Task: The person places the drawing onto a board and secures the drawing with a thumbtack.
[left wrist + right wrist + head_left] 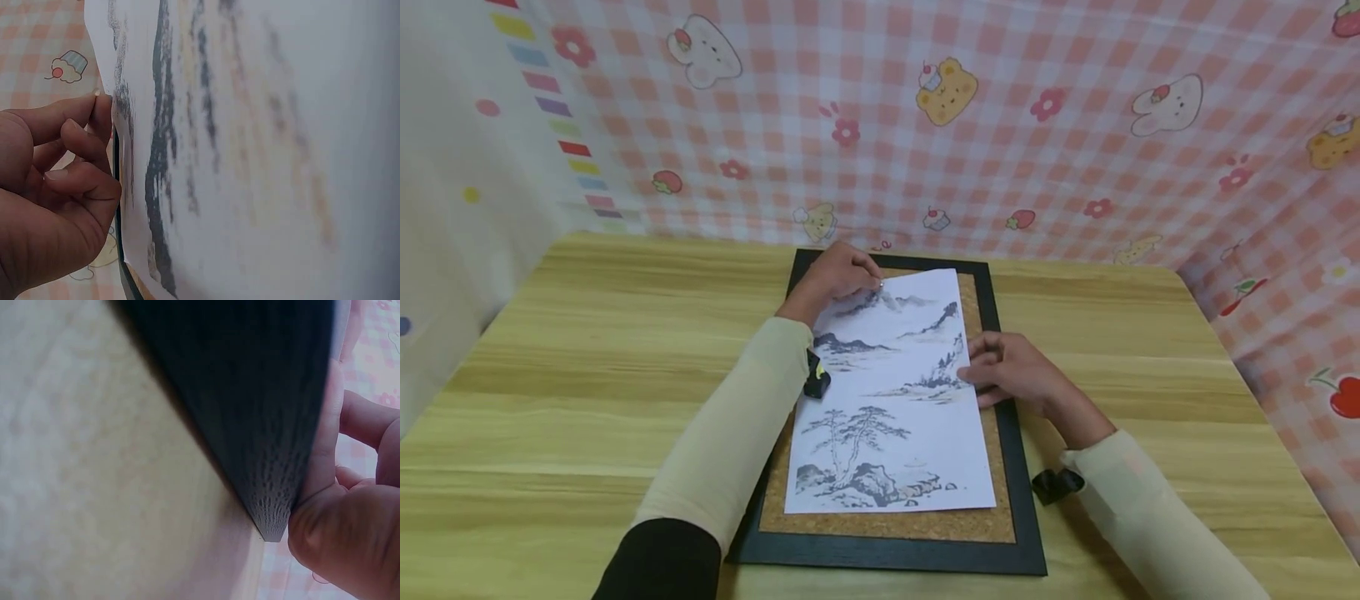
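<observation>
A sheet of white paper (pixel 895 433) printed with an ink landscape of mountains and trees lies over a cork board (pixel 887 527) in a black frame (pixel 880 552). My left hand (pixel 838 279) is at the paper's top edge, pinching a small pale push pin (pixel 97 93) between thumb and finger. Whether its point has entered the cork is hidden. At the right edge of the sheet, my right hand (pixel 1018 371) holds the paper with the thumb on top and the fingers at its edge. In the right wrist view that hand is beside the black frame's side.
The framed board lies on a wood-grain table (pixel 625 400). Behind the table hangs a pink checked cloth (pixel 880 125) with cartoon animals, flowers and fruit. Another checked cloth hangs at the right, and a white dotted one (pixel 467 250) at the left.
</observation>
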Tool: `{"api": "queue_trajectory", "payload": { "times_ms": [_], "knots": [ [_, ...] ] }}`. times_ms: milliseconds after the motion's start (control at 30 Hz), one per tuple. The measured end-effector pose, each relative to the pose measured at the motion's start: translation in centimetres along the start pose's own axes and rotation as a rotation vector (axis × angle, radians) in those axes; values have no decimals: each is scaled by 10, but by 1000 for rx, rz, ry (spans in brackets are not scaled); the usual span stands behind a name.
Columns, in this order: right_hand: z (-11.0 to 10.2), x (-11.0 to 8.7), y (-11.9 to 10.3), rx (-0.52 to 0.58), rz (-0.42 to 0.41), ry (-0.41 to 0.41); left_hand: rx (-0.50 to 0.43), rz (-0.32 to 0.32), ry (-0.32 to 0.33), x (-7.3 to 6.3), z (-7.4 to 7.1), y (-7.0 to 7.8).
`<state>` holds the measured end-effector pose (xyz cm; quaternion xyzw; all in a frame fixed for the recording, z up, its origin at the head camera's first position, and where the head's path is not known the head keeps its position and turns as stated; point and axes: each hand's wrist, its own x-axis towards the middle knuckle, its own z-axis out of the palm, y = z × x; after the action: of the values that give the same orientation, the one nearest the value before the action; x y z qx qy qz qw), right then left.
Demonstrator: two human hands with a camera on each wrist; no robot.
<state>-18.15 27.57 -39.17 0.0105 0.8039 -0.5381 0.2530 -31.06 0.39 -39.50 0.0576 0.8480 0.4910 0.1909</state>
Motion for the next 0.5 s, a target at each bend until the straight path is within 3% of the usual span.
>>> {"api": "queue_trajectory", "payload": {
  "times_ms": [500],
  "knots": [
    [0,-1,-1,-10,9,10,29,-30,16,6,1,-4]
  ]
}}
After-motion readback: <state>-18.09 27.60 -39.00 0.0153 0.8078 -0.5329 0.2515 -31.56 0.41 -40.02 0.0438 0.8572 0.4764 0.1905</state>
